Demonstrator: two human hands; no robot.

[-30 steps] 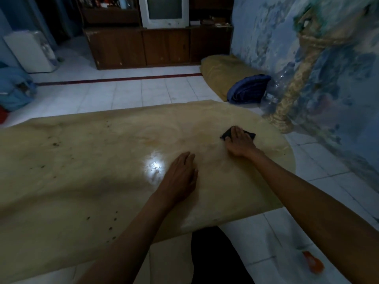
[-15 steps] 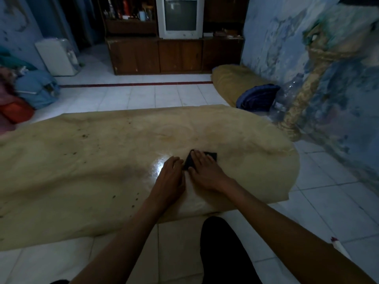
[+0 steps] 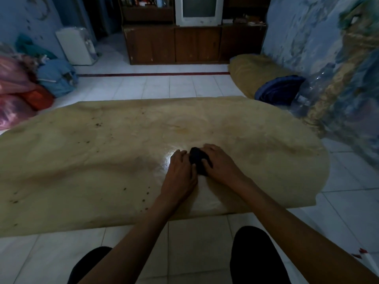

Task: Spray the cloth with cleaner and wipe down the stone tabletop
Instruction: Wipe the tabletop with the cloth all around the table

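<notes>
A: What are the fingers (image 3: 207, 149) doing?

B: Those of the right hand (image 3: 220, 165) are curled over the far side of a dark cloth (image 3: 198, 160), with the thumb tucked against its near edge, so that hand grips it. The left hand (image 3: 180, 173) sits just beside it, its fingers bent and touching the cloth's left edge; whether they pinch it or only rest against it I cannot tell.

A: And where is the cloth?

B: Bunched into a small lump between the two hands, lying on the desk (image 3: 82, 160), a little right of the middle and nearer the front edge. A bright glare (image 3: 170, 158) shines on the stone just left of the left hand.

A: What about the desk itself?

B: Pale yellow stone with a rounded right end, and dark specks (image 3: 96, 124) scattered over the left half and near the front.

A: Anything around it?

B: White floor tiles (image 3: 184, 87) all round, a wooden cabinet (image 3: 176, 46) at the back with a television (image 3: 199, 11) on it, and bundles of fabric (image 3: 26, 87) at the far left.
</notes>
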